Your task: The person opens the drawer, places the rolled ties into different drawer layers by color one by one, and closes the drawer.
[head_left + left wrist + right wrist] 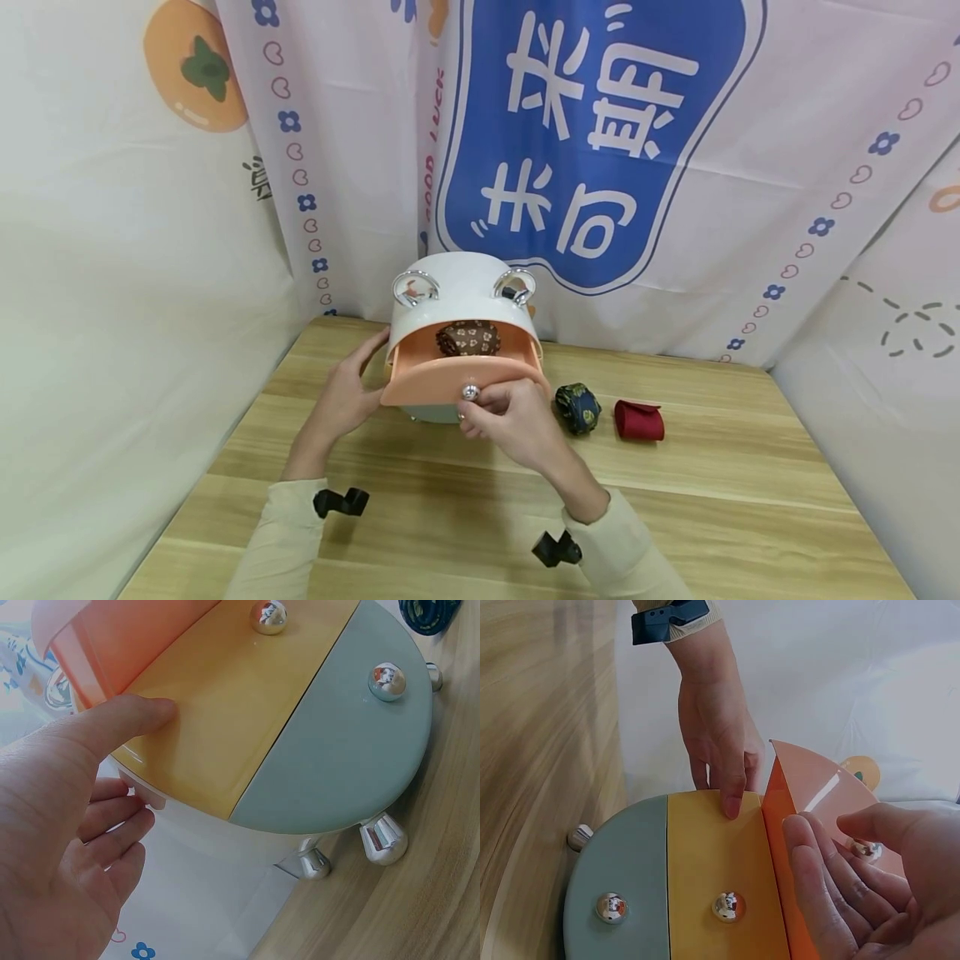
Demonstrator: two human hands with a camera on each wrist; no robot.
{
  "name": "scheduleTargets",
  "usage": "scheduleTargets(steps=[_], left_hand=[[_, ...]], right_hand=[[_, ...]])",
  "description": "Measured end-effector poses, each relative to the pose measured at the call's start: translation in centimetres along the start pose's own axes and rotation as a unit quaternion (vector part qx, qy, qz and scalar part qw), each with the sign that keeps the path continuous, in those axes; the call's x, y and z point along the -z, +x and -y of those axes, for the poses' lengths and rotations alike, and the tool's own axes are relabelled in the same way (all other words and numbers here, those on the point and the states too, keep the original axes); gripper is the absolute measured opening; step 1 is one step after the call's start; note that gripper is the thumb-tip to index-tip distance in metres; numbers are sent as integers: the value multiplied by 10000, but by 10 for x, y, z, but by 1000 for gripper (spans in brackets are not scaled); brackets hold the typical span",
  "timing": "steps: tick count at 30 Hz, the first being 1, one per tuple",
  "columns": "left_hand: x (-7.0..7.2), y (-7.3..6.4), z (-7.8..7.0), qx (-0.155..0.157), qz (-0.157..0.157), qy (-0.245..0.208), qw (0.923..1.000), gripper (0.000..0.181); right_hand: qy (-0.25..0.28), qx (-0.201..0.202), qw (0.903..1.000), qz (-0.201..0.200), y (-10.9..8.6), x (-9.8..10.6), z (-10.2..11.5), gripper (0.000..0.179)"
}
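Note:
A small round-topped drawer cabinet with two chrome loops on top stands at the back of the table. Its peach top drawer is pulled out, and a rolled brown flowered tie lies inside. Below are a yellow drawer and a grey-green drawer, both closed. My right hand pinches the peach drawer's chrome knob. With my left hand I hold the cabinet's side, thumb on the yellow front and the other fingers along the side.
To the right of the cabinet lie a rolled dark patterned tie and a rolled red tie. The wood-grain table meets a printed curtain at the back, with pale cloth on both sides. Silver feet raise the cabinet.

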State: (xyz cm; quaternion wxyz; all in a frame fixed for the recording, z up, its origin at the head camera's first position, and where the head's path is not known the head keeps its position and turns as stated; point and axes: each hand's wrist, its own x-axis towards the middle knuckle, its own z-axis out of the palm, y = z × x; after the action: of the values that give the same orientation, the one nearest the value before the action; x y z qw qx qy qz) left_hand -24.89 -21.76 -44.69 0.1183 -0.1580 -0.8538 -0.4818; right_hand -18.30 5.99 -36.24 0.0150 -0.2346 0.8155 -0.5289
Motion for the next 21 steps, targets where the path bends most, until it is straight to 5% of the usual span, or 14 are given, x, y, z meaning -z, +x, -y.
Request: scheduleTargets(steps=[9, 21], left_hand=[[1, -1, -1, 149, -1, 150, 9998, 87], [0, -1, -2, -82, -51, 85, 9999, 90]], right_hand=[[87, 85, 9999, 70, 3, 3, 5, 16], [64, 7, 10000, 24, 13, 3, 1, 19]])
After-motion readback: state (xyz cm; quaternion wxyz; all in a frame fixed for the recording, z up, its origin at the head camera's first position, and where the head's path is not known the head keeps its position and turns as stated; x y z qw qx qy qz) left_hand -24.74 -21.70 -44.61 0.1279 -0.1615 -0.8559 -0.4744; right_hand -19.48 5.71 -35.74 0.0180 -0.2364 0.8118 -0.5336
